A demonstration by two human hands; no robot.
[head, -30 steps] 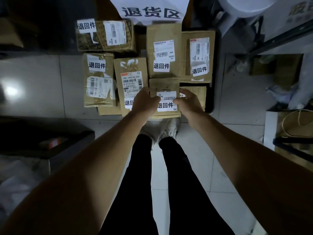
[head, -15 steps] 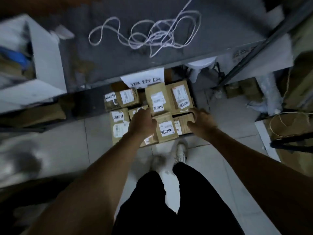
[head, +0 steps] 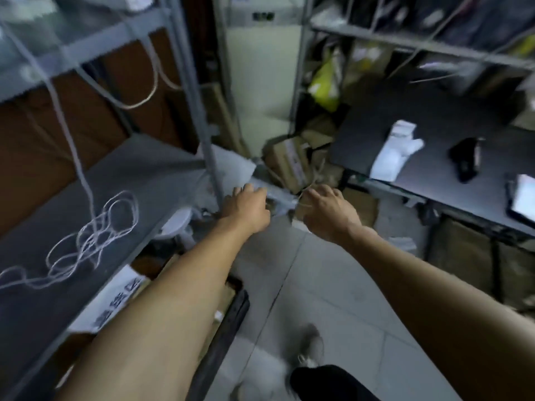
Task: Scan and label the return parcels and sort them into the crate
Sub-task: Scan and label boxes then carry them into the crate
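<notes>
Your left hand (head: 246, 211), right hand (head: 325, 211): hanging mid-air, fingers loosely curled, gripping nothing; parcels (head: 289, 162) lying beyond.

Both bare forearms reach forward from the near edge, converging toward the middle of the scene. The left hand (head: 246, 211) is seen from the back, knuckles up, fingers bent forward and loosely curled; whether they hold anything is blurred. The right hand (head: 327, 212) sits just to its right, at about the same distance, back of the hand up, fingers curled downward; its grasp cannot be made out either. The two hands are close but apart. A dark trouser leg (head: 327, 383) shows at the near edge
</notes>
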